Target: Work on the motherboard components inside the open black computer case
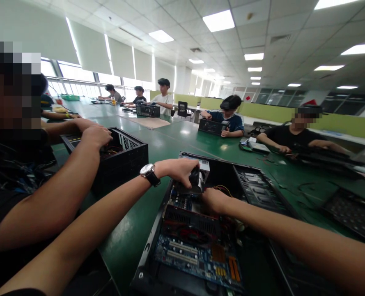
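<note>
An open black computer case [151, 242] lies on the green table, with a blue motherboard [191, 257] inside. My left hand [184, 170], with a watch on its wrist, has its fingers wrapped round a dark fan-like part [196, 179] over the upper end of the board. Beside it is a silver power supply box [204, 165]. My right hand [214, 200] reaches into the case just right of that part; its fingertips are hidden among the components and wires. A black card with red wires [188, 232] crosses the board below both hands.
At the left, a person's hand [97, 135] reaches into another black case [127, 158]. Other people work across the green table [166, 144]. A black perforated panel [351, 209] lies at the right, near loose cables. Small white items [254, 146] sit further back.
</note>
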Demonstrator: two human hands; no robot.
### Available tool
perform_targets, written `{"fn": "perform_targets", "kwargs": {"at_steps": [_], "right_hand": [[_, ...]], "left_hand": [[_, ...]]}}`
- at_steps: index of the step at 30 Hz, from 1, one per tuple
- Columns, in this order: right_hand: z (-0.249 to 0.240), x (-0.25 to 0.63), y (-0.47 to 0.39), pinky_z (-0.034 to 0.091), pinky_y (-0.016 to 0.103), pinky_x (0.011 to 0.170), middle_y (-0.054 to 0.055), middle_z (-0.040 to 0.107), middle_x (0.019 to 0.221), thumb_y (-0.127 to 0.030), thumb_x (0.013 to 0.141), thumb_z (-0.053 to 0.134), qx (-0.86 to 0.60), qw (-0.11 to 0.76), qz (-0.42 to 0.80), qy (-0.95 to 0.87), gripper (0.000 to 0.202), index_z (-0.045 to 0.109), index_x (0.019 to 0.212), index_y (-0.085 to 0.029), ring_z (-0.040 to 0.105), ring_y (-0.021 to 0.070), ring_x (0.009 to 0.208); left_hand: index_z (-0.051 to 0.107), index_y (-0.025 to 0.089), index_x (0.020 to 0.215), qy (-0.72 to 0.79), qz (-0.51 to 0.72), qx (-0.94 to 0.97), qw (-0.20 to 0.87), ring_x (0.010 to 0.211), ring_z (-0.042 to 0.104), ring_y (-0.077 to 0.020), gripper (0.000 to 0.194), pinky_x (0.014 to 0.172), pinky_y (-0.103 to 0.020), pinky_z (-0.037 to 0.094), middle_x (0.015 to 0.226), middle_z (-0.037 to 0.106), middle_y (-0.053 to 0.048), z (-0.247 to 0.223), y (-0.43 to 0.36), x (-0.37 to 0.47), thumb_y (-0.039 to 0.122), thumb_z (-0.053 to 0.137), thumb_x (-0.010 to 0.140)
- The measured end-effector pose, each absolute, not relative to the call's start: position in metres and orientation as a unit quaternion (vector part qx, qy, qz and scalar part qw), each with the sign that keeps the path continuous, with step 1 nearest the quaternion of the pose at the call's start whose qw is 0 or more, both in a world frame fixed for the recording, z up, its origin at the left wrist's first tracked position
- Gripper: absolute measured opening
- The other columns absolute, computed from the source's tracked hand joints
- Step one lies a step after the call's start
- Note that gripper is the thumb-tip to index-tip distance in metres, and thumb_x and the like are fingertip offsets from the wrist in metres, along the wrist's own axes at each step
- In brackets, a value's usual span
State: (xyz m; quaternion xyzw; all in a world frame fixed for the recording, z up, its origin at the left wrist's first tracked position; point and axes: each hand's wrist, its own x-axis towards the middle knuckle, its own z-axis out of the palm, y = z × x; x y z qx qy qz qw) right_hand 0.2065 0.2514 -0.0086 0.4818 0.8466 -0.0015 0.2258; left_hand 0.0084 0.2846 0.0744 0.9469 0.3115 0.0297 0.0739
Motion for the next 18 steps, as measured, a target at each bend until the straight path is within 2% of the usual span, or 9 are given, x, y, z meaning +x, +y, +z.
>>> {"fn": "perform_targets", "kwargs": {"at_steps": [3, 5, 8, 10, 13, 15, 18], "right_hand": [[0.018, 0.22, 0.246, 0.054, 0.04, 0.089, 0.014, 0.069, 0.112, -0.013, 0.088, 0.068, 0.473, 0.196, 0.046, 0.858, 0.017, 0.069, 0.105, -0.011, 0.065, 0.0276, 0.108], [0.039, 0.231, 0.241, 0.052, 0.039, 0.089, 0.019, 0.069, 0.111, -0.003, 0.087, 0.06, 0.476, 0.169, 0.074, 0.86, 0.021, 0.07, 0.104, -0.009, 0.064, 0.0315, 0.111], [0.068, 0.252, 0.229, 0.05, 0.04, 0.087, 0.02, 0.07, 0.107, 0.001, 0.086, 0.054, 0.499, 0.121, 0.096, 0.853, 0.027, 0.07, 0.105, -0.01, 0.066, 0.0335, 0.107], [0.085, 0.267, 0.216, 0.049, 0.039, 0.089, 0.018, 0.071, 0.108, -0.005, 0.085, 0.061, 0.522, 0.078, 0.098, 0.844, 0.026, 0.069, 0.109, -0.011, 0.066, 0.0329, 0.107], [0.106, 0.29, 0.185, 0.051, 0.033, 0.084, 0.011, 0.072, 0.106, -0.025, 0.09, 0.064, 0.562, -0.003, 0.07, 0.824, 0.03, 0.066, 0.117, -0.014, 0.069, 0.0259, 0.098], [0.115, 0.306, 0.154, 0.052, 0.031, 0.076, 0.008, 0.073, 0.1, -0.038, 0.091, 0.061, 0.574, -0.107, -0.036, 0.811, 0.034, 0.064, 0.117, -0.015, 0.069, 0.0223, 0.087], [0.114, 0.335, 0.091, 0.055, 0.031, 0.069, 0.009, 0.073, 0.097, -0.051, 0.087, 0.064, 0.56, -0.276, -0.233, 0.745, 0.035, 0.061, 0.1, -0.019, 0.069, 0.0229, 0.084]], "left_hand": [[0.052, 0.013, 0.121, 0.308, -0.005, 0.95, 0.056, 0.097, 0.064, -0.0259, 0.066, 0.08, -0.032, 0.05, 0.113, 0.067, -0.012, 0.073, 0.283, 0.014, 0.036, 0.079, 0.066], [0.054, 0.013, 0.121, 0.304, -0.04, 0.95, 0.053, 0.099, 0.065, -0.028, 0.067, 0.082, -0.034, 0.051, 0.114, 0.068, -0.013, 0.068, 0.283, 0.023, 0.038, 0.081, 0.065], [0.054, 0.015, 0.125, 0.318, -0.104, 0.941, 0.056, 0.107, 0.065, -0.0315, 0.075, 0.087, -0.037, 0.053, 0.124, 0.066, -0.016, 0.054, 0.282, 0.045, 0.044, 0.083, 0.063], [0.052, 0.015, 0.131, 0.336, -0.138, 0.93, 0.057, 0.113, 0.064, -0.034, 0.084, 0.09, -0.038, 0.053, 0.131, 0.063, -0.019, 0.042, 0.276, 0.062, 0.046, 0.086, 0.061], [0.05, 0.014, 0.137, 0.347, -0.165, 0.922, 0.054, 0.115, 0.064, -0.0369, 0.096, 0.091, -0.041, 0.054, 0.132, 0.063, -0.023, 0.026, 0.265, 0.084, 0.042, 0.09, 0.055], [0.05, 0.014, 0.138, 0.345, -0.176, 0.921, 0.051, 0.115, 0.064, -0.0375, 0.098, 0.091, -0.042, 0.054, 0.131, 0.064, -0.024, 0.023, 0.258, 0.092, 0.041, 0.092, 0.054], [0.054, 0.011, 0.136, 0.33, -0.181, 0.925, 0.044, 0.115, 0.064, -0.0385, 0.087, 0.092, -0.044, 0.054, 0.13, 0.063, -0.025, 0.038, 0.251, 0.09, 0.042, 0.089, 0.062]]}}
